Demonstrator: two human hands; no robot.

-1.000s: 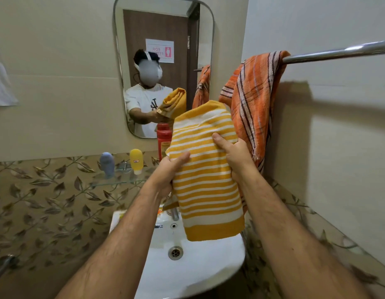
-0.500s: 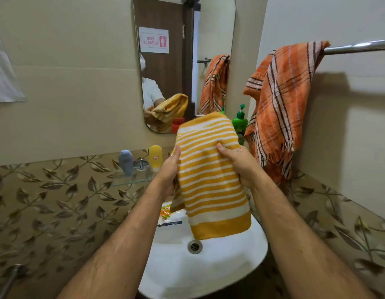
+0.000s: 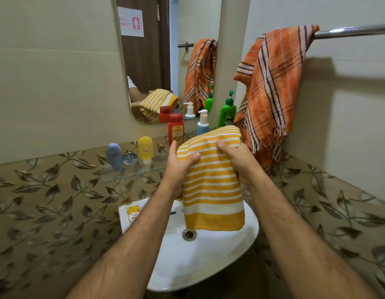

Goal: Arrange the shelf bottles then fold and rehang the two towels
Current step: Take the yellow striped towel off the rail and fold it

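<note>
Both hands, left hand and right hand, clasp the folded yellow-and-white striped cotton towel near its top fold, keeping the layers together over the white ceramic basin; the chrome rail, at two o'clock, already carries the orange plaid fringed towel

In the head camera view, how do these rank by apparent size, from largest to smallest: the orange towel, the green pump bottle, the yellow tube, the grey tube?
1. orange towel, clearly largest.
2. green pump bottle.
3. yellow tube and grey tube: they look about equal, so I do not rank them.
</note>
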